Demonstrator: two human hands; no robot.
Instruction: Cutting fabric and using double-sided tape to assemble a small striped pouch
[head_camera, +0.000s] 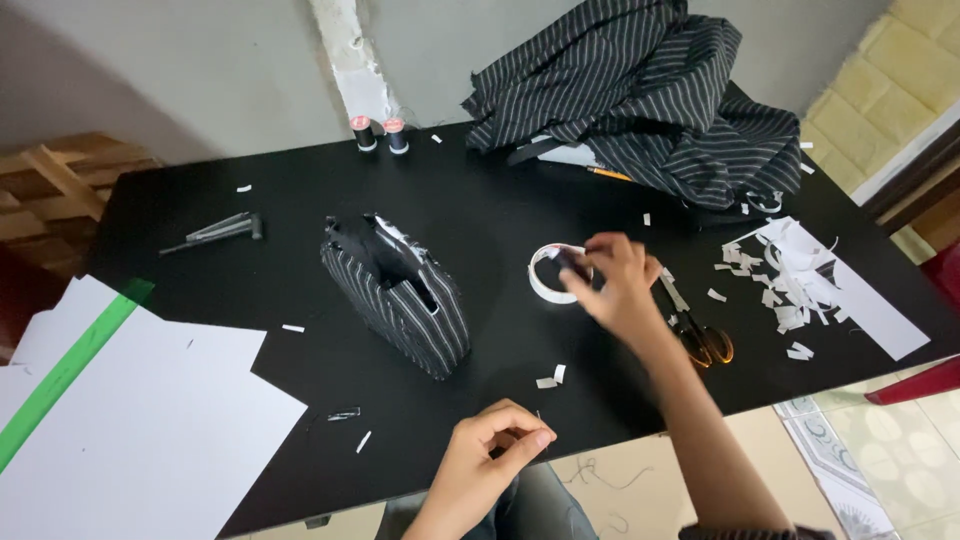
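- Black table (500, 200) fills the view, against a grey wall, and we take the striped pouch (395, 295) standing near its middle as our landmark.
- Our right hand (615, 285) reaches out to the right of the pouch and is on the tape roll (552, 272); the fingers are bent over its far rim, but the hand is blurred, so we cannot tell if they really pinch it.
- Our left hand (490, 450) is at the near table edge, in front of the pouch and a little right of it. Its fingers are closed with thumb against fingertips, as if pinching something very small; what it is, we cannot tell.
- We judge the tape roll to be light and quite stiff as a ring, with a sticky loose end. Its outer rim looks the best place to take hold, thumb inside and fingers outside.
- Scissors (705, 340) lie just beside the right wrist, farther right from the pouch.
- Paper scraps (785, 285) are far right of the pouch, and a striped cloth (640, 95) lies behind it to the right.
- White sheets (150, 420) lie to the left and nearer than the pouch; two thread spools (378, 133) stand behind it near the wall.
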